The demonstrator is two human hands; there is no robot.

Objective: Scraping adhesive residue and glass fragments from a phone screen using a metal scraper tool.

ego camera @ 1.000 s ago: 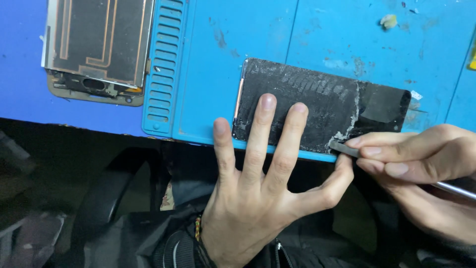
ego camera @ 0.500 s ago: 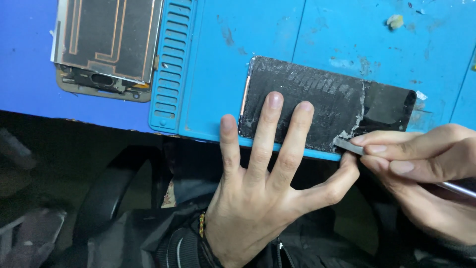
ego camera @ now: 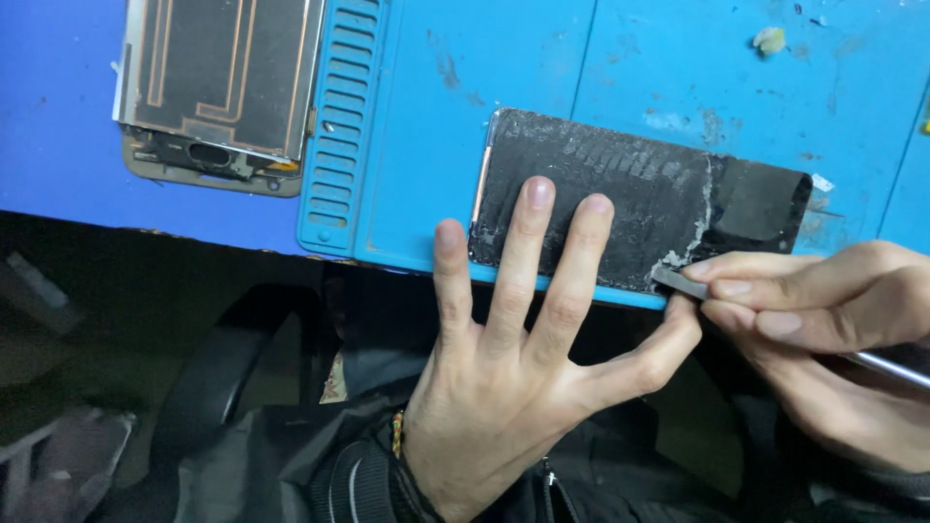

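A: Left hand (ego camera: pixel 504 387) pose?

B: Palm down, fingers spread flat. Two fingertips press the dark panel (ego camera: pixel 620 199); the index tip rests on the mat (ego camera: pixel 426 136) just left of it; the thumb reaches right to the panel's near right corner. It grips nothing.

A: Right hand (ego camera: pixel 823 320)?

B: Enters from the right, fingers pinched shut on a thin metal tool (ego camera: pixel 678 283). The tool tip touches the panel's near edge, beside the left thumb.

A: Panel position, axis?

B: It lies flat at the mat's near edge. Long axis runs left to right, right end tilted slightly nearer. Surface is scraped grey except for a cleaner black patch at the right end.

A: Else?

B: A second phone part (ego camera: pixel 218 82) lies far left on the counter (ego camera: pixel 58 145), well apart.
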